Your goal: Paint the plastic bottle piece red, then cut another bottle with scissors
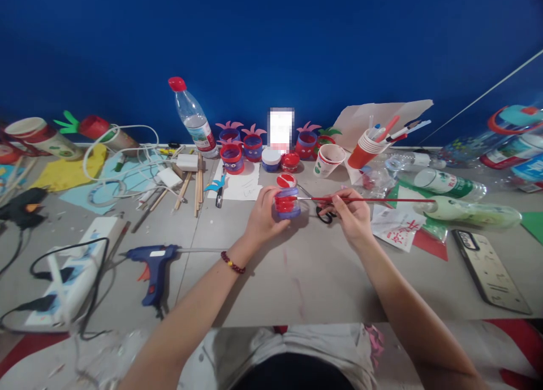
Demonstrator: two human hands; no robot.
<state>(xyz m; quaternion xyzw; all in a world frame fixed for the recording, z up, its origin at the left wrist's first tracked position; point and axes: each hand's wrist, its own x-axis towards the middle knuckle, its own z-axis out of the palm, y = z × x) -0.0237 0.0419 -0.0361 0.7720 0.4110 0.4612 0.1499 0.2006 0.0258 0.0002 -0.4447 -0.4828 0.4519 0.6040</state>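
- Two hands meet near the middle of the worktop [305, 277]: the left hand [262, 217] is curled closed around a small cup [287, 204], gripping its sides.
- The right hand [352, 214] pinches a thin red paintbrush [373, 200], and the brush tip touches the cup.
- The cup is blue-purple with red bands.
- Black scissors [324, 213] lie partly under the right hand.
- A red paint pot [286, 180] stands just behind the cup, toward the far edge.
- A blue glue gun [153, 268] lies toward the left edge, and a phone [487, 271] toward the right.
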